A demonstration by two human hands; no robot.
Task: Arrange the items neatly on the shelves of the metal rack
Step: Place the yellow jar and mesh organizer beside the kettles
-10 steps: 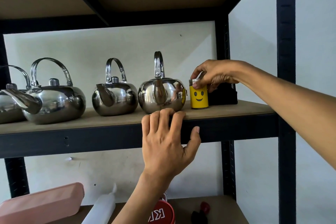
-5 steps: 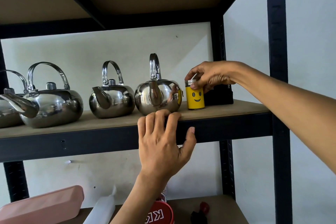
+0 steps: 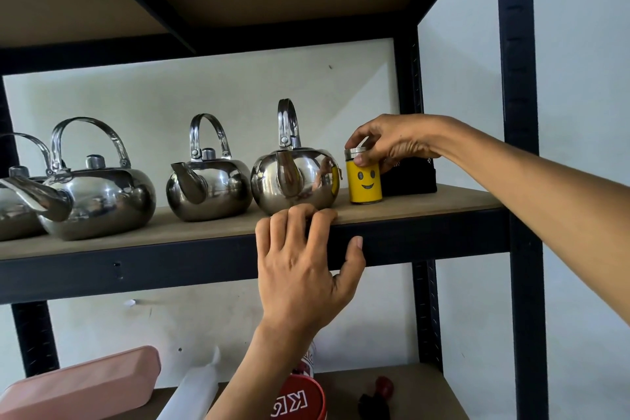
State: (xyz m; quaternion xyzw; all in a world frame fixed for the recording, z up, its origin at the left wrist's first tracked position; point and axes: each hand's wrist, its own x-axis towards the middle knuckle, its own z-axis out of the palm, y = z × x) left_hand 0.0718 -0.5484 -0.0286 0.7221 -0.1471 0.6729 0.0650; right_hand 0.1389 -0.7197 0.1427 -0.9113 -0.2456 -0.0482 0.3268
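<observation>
A yellow jar with a smiley face and a metal lid stands upright on the rack's wooden shelf, right of a row of shiny steel kettles. My right hand reaches in from the right and grips the jar's lid from above with curled fingers and thumb. My left hand holds the shelf's front edge below the nearest kettle, fingers hooked over the board and thumb against the black rail.
A black object sits behind the jar by the rack's back post. Two more kettles stand to the left. The lower shelf holds a pink box, a white bottle and a red lid.
The view has shifted slightly; the jar stays in the same spot beside the kettle with my right hand still on its lid. My left hand stays on the shelf edge.
</observation>
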